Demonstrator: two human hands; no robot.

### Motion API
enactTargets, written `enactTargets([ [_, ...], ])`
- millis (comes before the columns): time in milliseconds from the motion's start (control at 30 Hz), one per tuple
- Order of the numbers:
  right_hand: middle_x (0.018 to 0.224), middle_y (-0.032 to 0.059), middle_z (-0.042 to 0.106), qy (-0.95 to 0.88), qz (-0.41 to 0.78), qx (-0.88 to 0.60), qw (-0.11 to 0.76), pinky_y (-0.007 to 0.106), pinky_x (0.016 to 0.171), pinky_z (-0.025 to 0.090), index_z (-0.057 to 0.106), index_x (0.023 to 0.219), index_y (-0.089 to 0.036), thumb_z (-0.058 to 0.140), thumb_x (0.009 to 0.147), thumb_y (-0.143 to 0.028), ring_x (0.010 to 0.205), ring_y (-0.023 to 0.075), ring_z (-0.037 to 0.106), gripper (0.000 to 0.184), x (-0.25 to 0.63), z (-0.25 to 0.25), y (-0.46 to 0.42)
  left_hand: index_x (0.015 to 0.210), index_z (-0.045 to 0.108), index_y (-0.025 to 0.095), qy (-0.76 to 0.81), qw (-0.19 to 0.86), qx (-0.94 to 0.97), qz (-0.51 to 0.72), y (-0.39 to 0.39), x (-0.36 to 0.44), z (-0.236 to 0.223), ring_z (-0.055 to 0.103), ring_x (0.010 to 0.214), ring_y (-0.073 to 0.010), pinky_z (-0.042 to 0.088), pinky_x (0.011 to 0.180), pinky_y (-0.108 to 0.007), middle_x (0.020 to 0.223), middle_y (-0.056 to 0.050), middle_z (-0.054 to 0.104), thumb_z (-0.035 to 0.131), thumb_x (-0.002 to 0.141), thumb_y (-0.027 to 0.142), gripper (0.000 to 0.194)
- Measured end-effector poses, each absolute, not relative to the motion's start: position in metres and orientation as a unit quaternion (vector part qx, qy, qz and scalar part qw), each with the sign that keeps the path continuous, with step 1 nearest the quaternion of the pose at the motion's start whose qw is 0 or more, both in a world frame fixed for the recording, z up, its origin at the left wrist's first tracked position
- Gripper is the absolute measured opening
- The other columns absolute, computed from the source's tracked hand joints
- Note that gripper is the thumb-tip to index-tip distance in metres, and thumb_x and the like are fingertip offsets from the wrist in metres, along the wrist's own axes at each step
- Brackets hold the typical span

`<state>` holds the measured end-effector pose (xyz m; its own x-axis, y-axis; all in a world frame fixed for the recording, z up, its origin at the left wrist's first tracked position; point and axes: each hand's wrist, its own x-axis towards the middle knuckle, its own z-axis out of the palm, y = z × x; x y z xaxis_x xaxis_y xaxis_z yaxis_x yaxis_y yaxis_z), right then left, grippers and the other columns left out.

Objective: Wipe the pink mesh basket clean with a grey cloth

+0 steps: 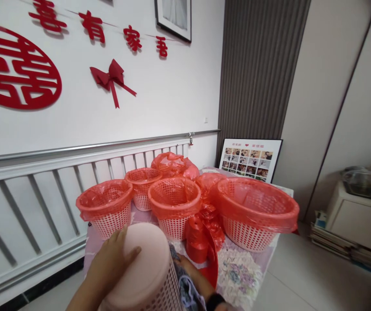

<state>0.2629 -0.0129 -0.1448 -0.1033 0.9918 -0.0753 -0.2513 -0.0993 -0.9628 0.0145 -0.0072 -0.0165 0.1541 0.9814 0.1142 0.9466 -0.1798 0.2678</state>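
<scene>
A pink perforated basket point(146, 263) is upside down close to me, its smooth round base facing up. My left hand point(112, 255) grips it at the left of the base, thumb lying across the top. On the basket's right side, my right hand point(190, 272) presses a grey-blue cloth point(183, 278) with lavender trim against the wall; its fingertips are partly hidden. A black band circles the right wrist. Just beyond that hand stands a roll of red plastic ribbon point(196, 242), a loose strip point(213, 263) curling down from it.
Pink baskets lined with red plastic bags stand on the table: left point(110, 216), back point(143, 194), middle point(175, 216) and a larger one at right point(253, 224). Crumpled red bags point(169, 164) lie behind. A white radiator point(52, 207) borders the left; a photo board point(250, 157) leans behind.
</scene>
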Motion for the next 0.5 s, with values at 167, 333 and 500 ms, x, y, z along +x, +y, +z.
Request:
enactTargets([
  [167, 0.130, 0.0213, 0.070, -0.398, 0.500, -0.528, 0.558, 0.049, 0.118, 0.038, 0.075, 0.113, -0.012, 0.071, 0.056, -0.082, 0.130, 0.0412, 0.060, 0.090, 0.268, -0.222, -0.031, 0.154, 0.037, 0.010, 0.574, 0.089, 0.801, 0.144, 0.007, 0.002, -0.011, 0.041, 0.149, -0.0343, 0.030, 0.124, -0.052, 0.162, -0.019, 0.042, 0.049, 0.089, 0.055, 0.080],
  [333, 0.139, 0.0233, 0.064, -0.398, 0.458, -0.568, 0.555, 0.052, 0.123, 0.030, 0.070, 0.128, -0.008, 0.059, 0.074, -0.078, 0.138, 0.0395, 0.053, 0.089, 0.252, -0.234, -0.061, 0.151, 0.044, 0.019, 0.523, 0.102, 0.828, 0.177, 0.022, -0.009, -0.018, 0.045, 0.146, -0.0350, 0.034, 0.121, -0.054, 0.159, -0.015, 0.048, 0.056, 0.088, 0.057, 0.075],
  [500, 0.154, 0.0137, 0.053, -0.427, 0.455, -0.488, 0.610, 0.047, 0.125, 0.029, 0.056, 0.146, -0.016, 0.060, 0.086, -0.058, 0.146, 0.0300, 0.046, 0.073, 0.227, -0.149, -0.065, 0.154, 0.040, 0.016, 0.514, 0.103, 0.836, 0.166, 0.028, -0.014, -0.023, 0.041, 0.149, -0.0316, 0.029, 0.125, -0.051, 0.162, -0.017, 0.042, 0.053, 0.089, 0.060, 0.079],
])
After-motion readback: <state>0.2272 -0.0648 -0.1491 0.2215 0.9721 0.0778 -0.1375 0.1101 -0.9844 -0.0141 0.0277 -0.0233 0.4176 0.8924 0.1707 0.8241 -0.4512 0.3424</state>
